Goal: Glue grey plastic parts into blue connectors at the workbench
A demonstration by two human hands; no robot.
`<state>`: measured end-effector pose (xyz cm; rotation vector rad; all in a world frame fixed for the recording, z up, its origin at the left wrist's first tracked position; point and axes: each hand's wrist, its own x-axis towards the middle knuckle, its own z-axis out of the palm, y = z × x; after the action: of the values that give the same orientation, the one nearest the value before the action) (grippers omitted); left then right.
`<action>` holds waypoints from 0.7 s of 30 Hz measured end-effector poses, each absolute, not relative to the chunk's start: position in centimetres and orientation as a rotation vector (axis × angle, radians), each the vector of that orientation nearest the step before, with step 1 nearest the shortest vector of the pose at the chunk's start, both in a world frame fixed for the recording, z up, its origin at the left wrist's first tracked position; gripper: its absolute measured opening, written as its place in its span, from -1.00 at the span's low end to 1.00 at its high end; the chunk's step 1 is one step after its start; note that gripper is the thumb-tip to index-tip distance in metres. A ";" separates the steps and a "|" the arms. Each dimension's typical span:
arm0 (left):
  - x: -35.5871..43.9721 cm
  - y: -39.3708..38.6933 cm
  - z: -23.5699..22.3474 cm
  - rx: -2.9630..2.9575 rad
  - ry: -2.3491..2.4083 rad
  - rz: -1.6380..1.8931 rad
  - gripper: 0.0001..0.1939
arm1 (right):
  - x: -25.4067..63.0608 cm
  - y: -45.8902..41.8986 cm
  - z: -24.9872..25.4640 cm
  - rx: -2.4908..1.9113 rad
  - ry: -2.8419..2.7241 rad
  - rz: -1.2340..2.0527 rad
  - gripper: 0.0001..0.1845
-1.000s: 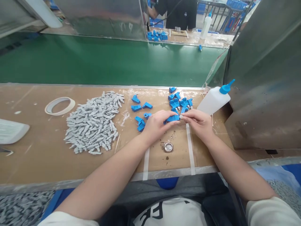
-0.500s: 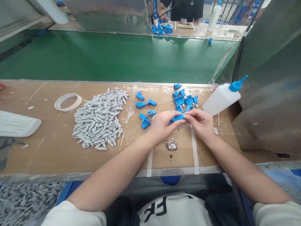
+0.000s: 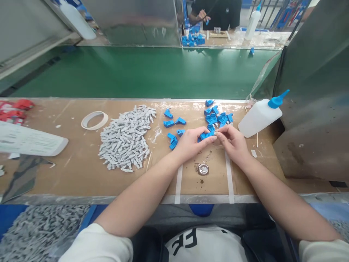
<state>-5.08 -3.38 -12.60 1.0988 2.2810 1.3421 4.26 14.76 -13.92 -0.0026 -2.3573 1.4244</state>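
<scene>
Between the thumb and fingers of my left hand is a blue plastic part, held just above the cardboard-covered bench. My right hand is closed in a pinch at the part's right end, on a small pale grey plastic piece mostly hidden by the fingertips. Behind my hands lies a cluster of blue parts, some with grey tips. Several more blue parts lie left of them. A large heap of small grey plastic pieces spreads further left.
A white squeeze bottle with a blue nozzle leans at the right, beside a metal panel. A small round metal dish sits before my hands. A tape roll lies left. Beyond the bench runs a green belt; a co-worker's hand is across it.
The view has shifted slightly left, so the bench things appear further right. My hands stay together on the blue part. Across the belt, the co-worker's hand has lifted with a small blue part.
</scene>
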 end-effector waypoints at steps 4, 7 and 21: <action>-5.2 -3.6 -12.3 1.041 2.237 1.360 -0.52 | 4.3 14.9 -13.5 0.087 -2.543 1.335 -0.62; -5.1 -3.8 -12.6 1.021 2.301 1.441 -0.55 | 4.2 14.6 -13.5 0.072 -2.517 1.575 -0.55; -4.1 -3.7 -13.4 1.065 2.647 1.283 -0.49 | 4.3 13.1 -14.8 0.133 -2.349 2.038 -0.46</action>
<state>-4.07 -3.70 -13.42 1.0645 2.6469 1.2827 4.30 13.07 -14.80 0.1325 -2.3495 2.0376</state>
